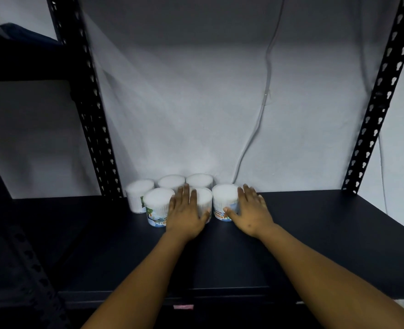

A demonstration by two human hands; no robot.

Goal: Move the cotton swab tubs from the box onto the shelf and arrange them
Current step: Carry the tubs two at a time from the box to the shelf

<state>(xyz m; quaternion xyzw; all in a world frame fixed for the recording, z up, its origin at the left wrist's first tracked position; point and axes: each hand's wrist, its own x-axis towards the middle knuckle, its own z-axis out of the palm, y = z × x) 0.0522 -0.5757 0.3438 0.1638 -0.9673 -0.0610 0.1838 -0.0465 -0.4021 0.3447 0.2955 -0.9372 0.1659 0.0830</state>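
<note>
Several round cotton swab tubs stand in two rows at the back of the dark shelf (315, 222), near the wall. My left hand (186, 210) wraps around the front middle tub (204, 198), fingers over its top and thumb on its right side. My right hand (250, 210) grips the front right tub (224, 198) from its right side, thumb across the label. The front left tub (158, 203) touches my left hand. Behind stand three more tubs, the leftmost (139, 193) by the upright. The box is out of view.
Black perforated uprights rise at the left (94, 115) and right (374, 115) of the shelf. A grey cable (265, 96) hangs down the white wall behind. Another dark rack (18, 233) stands to the left. The shelf surface to the right of the tubs is bare.
</note>
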